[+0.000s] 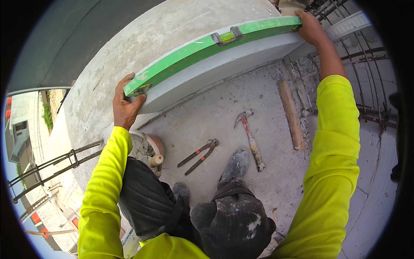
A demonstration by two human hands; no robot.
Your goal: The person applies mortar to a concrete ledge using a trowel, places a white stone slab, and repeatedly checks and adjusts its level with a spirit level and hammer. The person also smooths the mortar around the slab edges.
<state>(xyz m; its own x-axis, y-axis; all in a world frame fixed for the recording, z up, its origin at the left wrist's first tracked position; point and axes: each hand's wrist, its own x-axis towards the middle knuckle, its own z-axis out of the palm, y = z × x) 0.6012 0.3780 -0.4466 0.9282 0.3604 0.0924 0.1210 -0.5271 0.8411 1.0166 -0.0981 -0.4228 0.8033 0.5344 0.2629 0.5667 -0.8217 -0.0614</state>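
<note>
A long green spirit level (185, 51) lies along the top of a pale grey block (224, 60). The yellow-green vial (227, 37) sits near its middle. My left hand (126, 102) grips the level's left end, thumb on the near side and fingers on the far side. At the other end my right hand (309, 28) holds the level's right tip, fingers curled over it. What the vial's bubble reads is too small to tell.
On the concrete floor lie red-handled pincers (199, 156), a claw hammer (250, 138) and a wooden offcut (291, 114). A bucket (156, 144) with a wooden-handled tool stands by my left knee. Rebar sticks out at the left (64, 162) and right (366, 56).
</note>
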